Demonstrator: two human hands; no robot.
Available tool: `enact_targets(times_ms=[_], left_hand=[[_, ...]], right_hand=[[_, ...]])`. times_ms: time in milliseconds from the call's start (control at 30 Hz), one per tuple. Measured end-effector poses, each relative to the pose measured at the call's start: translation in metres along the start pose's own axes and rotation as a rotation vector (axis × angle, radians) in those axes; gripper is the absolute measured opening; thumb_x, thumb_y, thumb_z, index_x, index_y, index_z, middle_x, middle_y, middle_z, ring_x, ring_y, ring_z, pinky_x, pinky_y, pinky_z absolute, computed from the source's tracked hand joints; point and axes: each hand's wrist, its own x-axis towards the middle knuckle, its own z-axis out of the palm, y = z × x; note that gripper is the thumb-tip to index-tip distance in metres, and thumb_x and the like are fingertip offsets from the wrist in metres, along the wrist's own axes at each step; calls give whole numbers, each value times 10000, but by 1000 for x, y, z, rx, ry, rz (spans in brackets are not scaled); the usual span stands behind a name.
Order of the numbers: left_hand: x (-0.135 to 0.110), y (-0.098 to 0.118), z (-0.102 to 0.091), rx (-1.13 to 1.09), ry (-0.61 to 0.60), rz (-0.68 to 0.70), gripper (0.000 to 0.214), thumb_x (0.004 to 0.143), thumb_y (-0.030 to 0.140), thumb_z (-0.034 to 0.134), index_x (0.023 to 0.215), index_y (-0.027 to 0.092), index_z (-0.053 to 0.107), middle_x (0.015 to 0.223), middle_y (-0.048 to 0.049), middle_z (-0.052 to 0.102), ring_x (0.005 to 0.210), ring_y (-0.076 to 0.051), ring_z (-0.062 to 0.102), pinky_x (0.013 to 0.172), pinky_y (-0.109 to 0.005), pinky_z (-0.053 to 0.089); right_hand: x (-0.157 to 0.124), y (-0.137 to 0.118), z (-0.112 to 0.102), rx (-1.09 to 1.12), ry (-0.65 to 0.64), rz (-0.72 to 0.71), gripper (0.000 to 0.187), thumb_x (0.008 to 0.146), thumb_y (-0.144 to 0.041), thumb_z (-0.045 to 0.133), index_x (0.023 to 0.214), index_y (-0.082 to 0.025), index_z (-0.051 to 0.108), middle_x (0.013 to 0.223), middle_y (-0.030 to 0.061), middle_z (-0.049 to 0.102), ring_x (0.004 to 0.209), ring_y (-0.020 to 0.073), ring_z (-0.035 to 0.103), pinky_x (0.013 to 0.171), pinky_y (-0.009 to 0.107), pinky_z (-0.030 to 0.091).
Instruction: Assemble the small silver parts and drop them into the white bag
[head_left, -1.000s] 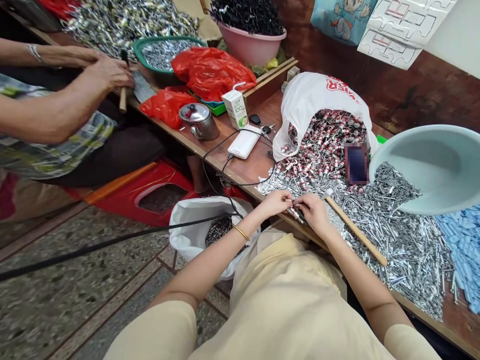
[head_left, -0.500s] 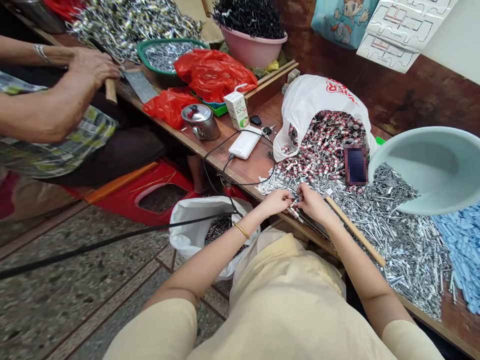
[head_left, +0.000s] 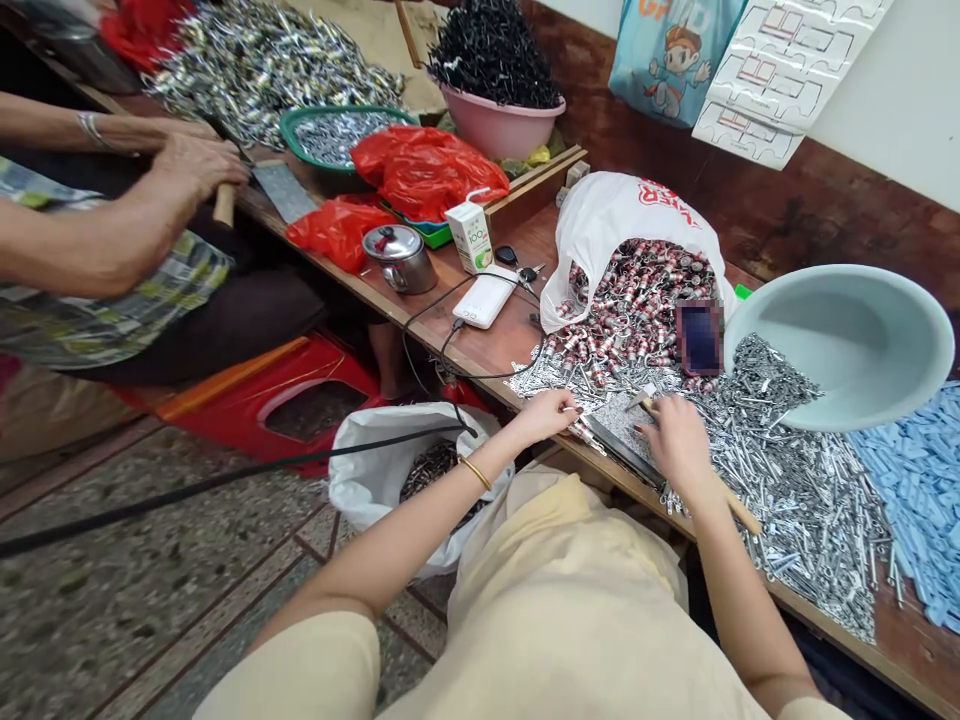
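My left hand (head_left: 547,412) is closed in a pinch on a small red and silver metal part at the table's near edge. My right hand (head_left: 676,440) lies over the wooden handle of a small hammer (head_left: 739,512), its fingers curled down onto the handle near the head. Between the hands lies a dark flat metal plate (head_left: 619,440). Just beyond them spreads a heap of silver metal parts (head_left: 795,470), and a white plastic bag (head_left: 622,215) spills red and silver parts (head_left: 637,300).
A pale blue basin (head_left: 840,340) and light blue pieces (head_left: 915,470) are at right. A power bank (head_left: 486,297), drink carton (head_left: 469,236), lidded steel cup (head_left: 399,257), red bags and pink bowl (head_left: 499,125) stand farther along. A co-worker's hands (head_left: 195,165) work at left. A white bag (head_left: 390,470) sits on the floor.
My right hand left the small part and moved right onto the hammer handle. My left hand stays pinched on the part. The view shifted slightly, and the co-worker's hands moved.
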Motion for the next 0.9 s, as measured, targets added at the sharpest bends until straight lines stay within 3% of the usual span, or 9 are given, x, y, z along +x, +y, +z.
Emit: enact_targets(times_ms=[100, 200, 333, 433, 533, 633, 767, 900], left_hand=[[-1, 2, 2, 37, 2, -18, 57, 699, 220, 582, 656, 183, 589, 561, 36, 555, 558, -133, 533, 535, -221, 367], [-2, 5, 2, 48, -1, -34, 61, 715, 220, 568, 666, 186, 580, 570, 33, 559, 561, -137, 536, 541, -227, 359], [-4, 9, 1, 72, 18, -15, 54, 710, 211, 573, 668, 182, 591, 579, 31, 567, 561, -135, 520, 541, -231, 349], [-5, 9, 1, 69, 9, -18, 54, 709, 201, 565, 679, 178, 605, 601, 23, 597, 577, -138, 539, 547, -232, 361], [-5, 8, 1, 73, -1, -20, 65, 720, 198, 555, 689, 178, 609, 608, 14, 614, 593, -146, 550, 558, -234, 372], [-5, 8, 0, 70, -25, -26, 80, 737, 222, 557, 695, 179, 609, 616, 7, 615, 596, -153, 551, 578, -245, 390], [-4, 8, 0, 79, -28, -12, 78, 722, 205, 548, 691, 176, 613, 611, 10, 598, 605, -154, 536, 595, -249, 397], [-4, 6, 1, 67, -26, -7, 80, 728, 210, 557, 693, 171, 617, 620, 9, 610, 608, -149, 547, 586, -241, 410]], right_hand=[[-28, 36, -1, -109, -104, 112, 104, 961, -294, 569, 987, -195, 553, 914, 109, 610, 839, 265, 566, 729, 356, 424], [-34, 44, -5, -95, -111, 87, 155, 1009, -244, 417, 1001, -181, 559, 933, 128, 618, 868, 271, 581, 752, 362, 440], [-30, 21, -25, 70, -85, 61, 328, 1045, -298, 304, 1165, -173, 583, 931, 116, 654, 743, 239, 603, 642, 330, 440], [-32, 2, -38, 229, -149, -56, 382, 1032, -320, 377, 1370, -262, 545, 887, 61, 687, 646, 200, 608, 598, 298, 433], [-36, -9, -42, 264, -165, -147, 472, 996, -266, 440, 1459, -319, 514, 837, 44, 678, 640, 190, 619, 609, 281, 443], [-35, -17, -41, 180, -210, -112, 552, 981, -219, 453, 1523, -321, 453, 823, 45, 659, 611, 177, 607, 602, 271, 434], [-29, -30, -46, -22, -418, -98, 579, 986, -169, 422, 1553, -289, 413, 845, 53, 655, 619, 168, 616, 588, 258, 395], [-24, -41, -55, -123, -478, -72, 577, 1031, -205, 365, 1596, -305, 307, 919, 62, 668, 684, 173, 649, 601, 254, 387]])
